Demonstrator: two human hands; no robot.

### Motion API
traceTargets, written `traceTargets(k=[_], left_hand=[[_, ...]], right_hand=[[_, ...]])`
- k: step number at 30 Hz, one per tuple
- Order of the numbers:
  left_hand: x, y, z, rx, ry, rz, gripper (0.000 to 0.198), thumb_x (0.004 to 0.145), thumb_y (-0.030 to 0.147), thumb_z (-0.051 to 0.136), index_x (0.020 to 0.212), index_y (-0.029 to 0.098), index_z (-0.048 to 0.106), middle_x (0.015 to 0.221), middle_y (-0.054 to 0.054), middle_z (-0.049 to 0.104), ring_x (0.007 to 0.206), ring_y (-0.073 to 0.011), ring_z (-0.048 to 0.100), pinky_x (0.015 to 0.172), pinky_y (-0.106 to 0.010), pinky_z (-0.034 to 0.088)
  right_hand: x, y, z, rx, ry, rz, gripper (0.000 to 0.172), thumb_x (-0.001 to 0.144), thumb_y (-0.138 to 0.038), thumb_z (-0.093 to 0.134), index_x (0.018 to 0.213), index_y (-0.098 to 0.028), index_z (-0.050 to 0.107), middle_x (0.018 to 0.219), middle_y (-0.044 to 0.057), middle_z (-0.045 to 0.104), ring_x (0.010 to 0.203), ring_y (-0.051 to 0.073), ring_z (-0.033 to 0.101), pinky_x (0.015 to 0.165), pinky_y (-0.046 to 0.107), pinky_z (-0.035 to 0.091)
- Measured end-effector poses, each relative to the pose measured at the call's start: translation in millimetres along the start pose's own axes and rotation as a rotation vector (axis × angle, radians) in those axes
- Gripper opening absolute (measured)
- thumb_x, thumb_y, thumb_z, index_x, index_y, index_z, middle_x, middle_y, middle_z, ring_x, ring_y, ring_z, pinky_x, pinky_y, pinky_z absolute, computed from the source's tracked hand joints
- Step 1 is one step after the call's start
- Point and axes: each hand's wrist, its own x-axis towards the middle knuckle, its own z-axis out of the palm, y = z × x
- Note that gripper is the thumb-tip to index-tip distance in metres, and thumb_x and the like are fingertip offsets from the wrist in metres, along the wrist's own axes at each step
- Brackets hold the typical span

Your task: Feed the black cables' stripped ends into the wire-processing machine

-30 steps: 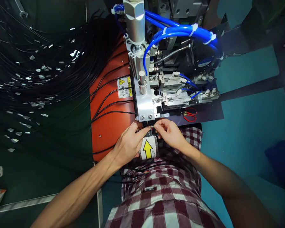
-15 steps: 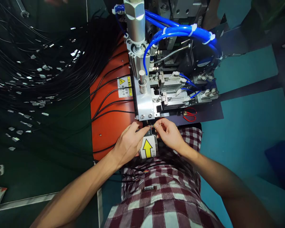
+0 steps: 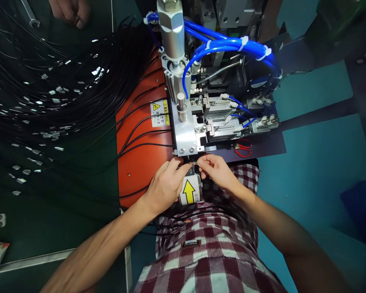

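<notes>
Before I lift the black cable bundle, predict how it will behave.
The black cable bundle should probably flop, since it curves loosely. It may tangle, with so much crossing over itself. It could feel heavy, being so thick.

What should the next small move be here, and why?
Probably a slight straightening of the thin wire ends by the right hand, with the left hand braced: the right hand appears to pinch them, the left thumb is close beside them, and whether they lie straight is too small to tell.
</notes>
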Motion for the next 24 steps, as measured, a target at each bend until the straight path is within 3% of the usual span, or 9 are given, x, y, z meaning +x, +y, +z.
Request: traceTargets(k=[2,5,9,14,24], left_hand=[[1,0,0.0,-0.035,0.011,-0.007,0.029,0.088,0.009,0.044,0.11,0.011,0.062,0.092,-0.011,0.056,0.084,-0.0211,0.057,0.071,-0.033,0.053],[1,0,0.2,-0.06,0.013,-0.011,0.03,0.087,0.007,0.045,0.111,0.011,0.062,0.093,-0.011,0.056,0.086,-0.0211,0.057,0.074,-0.033,0.053],[0,0,0.4,-0.048,0.007,-0.016,0.031,0.087,0.008,0.044,0.112,0.011,0.062,0.094,-0.012,0.055,0.085,-0.0215,0.057,0.072,-0.034,0.054],[0,-2,1.7,-0.041,0.009,0.007,0.032,0.087,0.008,0.044,0.114,0.01,0.061,0.096,-0.013,0.055,0.087,-0.0224,0.057,0.073,-0.035,0.055],[-1,-2,2.8,-0.039,0.028,0.013,0.032,0.086,0.007,0.046,0.114,0.009,0.062,0.097,-0.014,0.056,0.091,-0.024,0.058,0.076,-0.036,0.056]], right_hand=[[-3,-2,-3,-0.046,0.026,-0.013,0.025,0.088,-0.041,0.054,0.086,-0.016,0.059,0.072,0.001,0.059,0.052,0.011,0.055,0.052,0.024,0.045],[-8,-6,-1,-0.227,0.191,-0.141,0.022,0.089,-0.037,0.055,0.098,-0.017,0.062,0.081,0.003,0.063,0.06,0.013,0.057,0.057,0.025,0.046],[-10,-9,10,-0.378,0.298,-0.321,0.013,0.089,-0.029,0.056,0.088,-0.018,0.062,0.076,0.002,0.063,0.064,0.013,0.056,0.062,0.025,0.045],[-10,-8,13,-0.565,0.346,-0.436,0.012,0.09,-0.025,0.053,0.083,-0.019,0.06,0.075,0.002,0.063,0.065,0.014,0.056,0.065,0.027,0.043],[-10,-4,10,-0.605,0.317,-0.43,0.013,0.093,-0.022,0.046,0.085,-0.019,0.055,0.078,0.004,0.062,0.072,0.017,0.058,0.066,0.027,0.042]])
